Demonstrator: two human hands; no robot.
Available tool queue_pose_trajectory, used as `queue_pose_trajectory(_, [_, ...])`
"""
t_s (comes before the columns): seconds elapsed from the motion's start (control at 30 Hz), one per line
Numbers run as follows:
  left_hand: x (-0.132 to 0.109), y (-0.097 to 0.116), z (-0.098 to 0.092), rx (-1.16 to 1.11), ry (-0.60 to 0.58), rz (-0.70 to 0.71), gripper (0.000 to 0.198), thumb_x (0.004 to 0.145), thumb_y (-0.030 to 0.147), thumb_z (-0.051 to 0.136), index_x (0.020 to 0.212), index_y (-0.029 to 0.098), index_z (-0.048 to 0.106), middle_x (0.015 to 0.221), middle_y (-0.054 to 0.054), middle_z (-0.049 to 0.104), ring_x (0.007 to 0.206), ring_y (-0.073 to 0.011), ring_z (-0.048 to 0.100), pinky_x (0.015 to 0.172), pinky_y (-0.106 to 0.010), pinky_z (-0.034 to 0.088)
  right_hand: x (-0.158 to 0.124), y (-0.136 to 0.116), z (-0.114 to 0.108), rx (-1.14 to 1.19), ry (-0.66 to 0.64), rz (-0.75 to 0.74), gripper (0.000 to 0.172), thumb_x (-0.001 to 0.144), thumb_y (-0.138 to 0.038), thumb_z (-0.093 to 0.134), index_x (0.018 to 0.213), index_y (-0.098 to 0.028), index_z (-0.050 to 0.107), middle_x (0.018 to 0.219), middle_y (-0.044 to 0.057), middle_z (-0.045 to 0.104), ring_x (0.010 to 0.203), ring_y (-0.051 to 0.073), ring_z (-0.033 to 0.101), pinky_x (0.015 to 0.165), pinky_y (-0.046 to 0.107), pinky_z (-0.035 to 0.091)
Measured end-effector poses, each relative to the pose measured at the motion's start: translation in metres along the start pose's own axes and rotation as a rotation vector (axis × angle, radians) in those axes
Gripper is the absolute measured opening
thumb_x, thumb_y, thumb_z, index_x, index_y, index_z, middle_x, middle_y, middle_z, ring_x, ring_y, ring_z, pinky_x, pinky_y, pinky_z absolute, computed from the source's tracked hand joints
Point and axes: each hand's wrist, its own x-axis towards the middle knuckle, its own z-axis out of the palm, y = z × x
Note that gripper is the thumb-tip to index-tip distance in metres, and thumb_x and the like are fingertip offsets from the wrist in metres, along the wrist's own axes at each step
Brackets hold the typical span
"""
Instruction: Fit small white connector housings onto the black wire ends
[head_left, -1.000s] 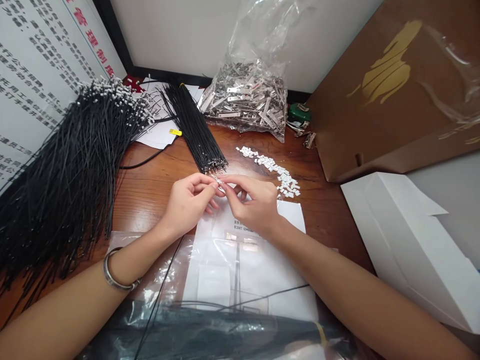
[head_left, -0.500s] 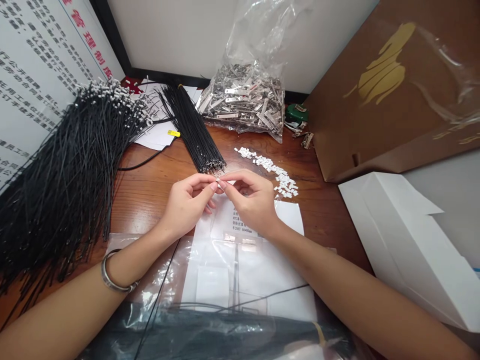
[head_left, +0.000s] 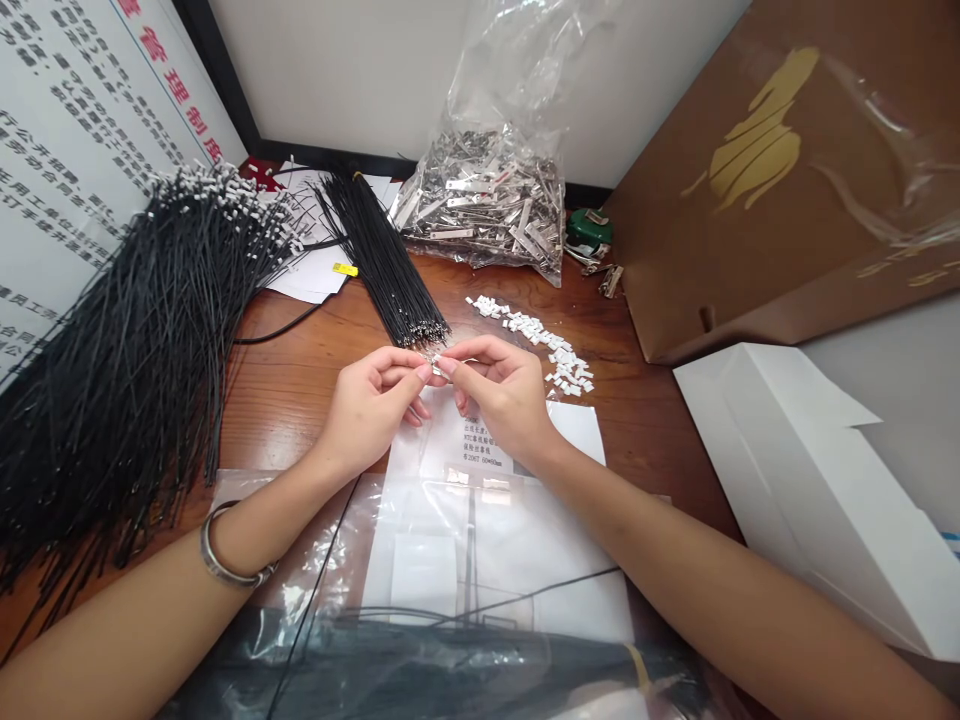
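Just in front of the bundle of black wires (head_left: 394,270), my left hand (head_left: 375,405) and my right hand (head_left: 501,390) meet with their fingertips pinched together. A tiny white plastic connector housing (head_left: 437,369) shows between the fingertips, pinched by my right thumb and forefinger. One black wire (head_left: 324,560) runs up from the lower edge and under my left hand, where the fingers close on it; its end is hidden. Loose white housings (head_left: 551,345) lie in a curved strip to the right of my hands.
A thick pile of black wires with white ends (head_left: 142,330) stands at left. Behind are a clear bag of metal clips (head_left: 487,200) and a green tape measure (head_left: 589,228). A brown box (head_left: 750,180) and white carton (head_left: 795,470) stand at right. Bagged wires (head_left: 465,660) lie in front.
My fingers have shifted slightly around the white housing, and my right fingertips sit a little farther from the left ones. The view has moved very slightly; all else stays put.
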Motion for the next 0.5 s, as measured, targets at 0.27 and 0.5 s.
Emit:
queue_pose_trajectory(0.27, [0.0000,-0.0010,-0.0008,0.009,-0.011,0.014,0.022,0.073,0.034,0.071,0.079,0.015,0.061,0.055,0.001,0.065,0.044,-0.0096,0.057,0.044,-0.020,0.048,-0.0008,-0.0020,0.0013,0.001,-0.004,-0.001,0.013,0.069,-0.026,0.073,0.074,-0.016,0.066,0.053,-0.004,0.060,0.039,0.007,0.049,0.037,0.021,0.038])
queue_pose_trajectory(0.5, [-0.0001,-0.0008,-0.0003,0.012,0.005,0.016,0.022,0.072,0.033,0.071,0.078,0.015,0.061,0.056,0.001,0.065,0.044,-0.0095,0.056,0.043,-0.020,0.048,-0.0026,-0.0010,0.0036,-0.002,0.015,0.031,0.015,0.069,-0.028,0.073,0.075,-0.016,0.066,0.052,-0.003,0.060,0.040,0.007,0.050,0.036,0.020,0.037])
